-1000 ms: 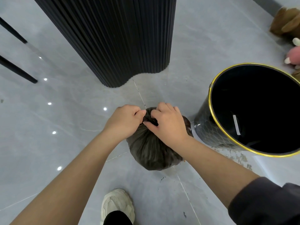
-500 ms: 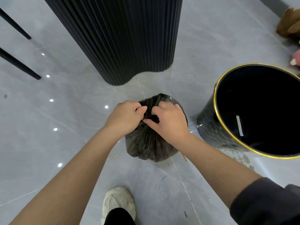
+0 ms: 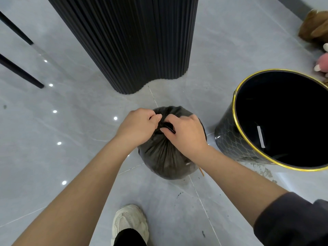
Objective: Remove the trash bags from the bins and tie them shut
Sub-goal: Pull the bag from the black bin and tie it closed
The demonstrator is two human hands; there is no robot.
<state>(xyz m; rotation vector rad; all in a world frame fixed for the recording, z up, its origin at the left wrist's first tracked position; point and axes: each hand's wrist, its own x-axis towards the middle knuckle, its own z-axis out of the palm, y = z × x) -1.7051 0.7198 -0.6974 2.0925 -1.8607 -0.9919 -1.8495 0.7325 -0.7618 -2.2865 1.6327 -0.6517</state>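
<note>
Fig. — Knotting the neck. The trash bag [image 3: 165, 160] stands on the grey floor [image 3: 71, 121], already out of the gold-rimmed bin [image 3: 229, 142] just to its right. My left hand [image 3: 137, 126] pinches the gathered neck, and my right hand [image 3: 186, 135] grips a twisted dark strand of it. Both are clenched on plastic, with the knuckles almost meeting. For a sound knot, I judge, the two ends should be drawn apart evenly and low against the bulge. A thin stick [image 3: 202, 172] shows at the bag's base — I would pull sideways rather than press down, or the film may tear.
</note>
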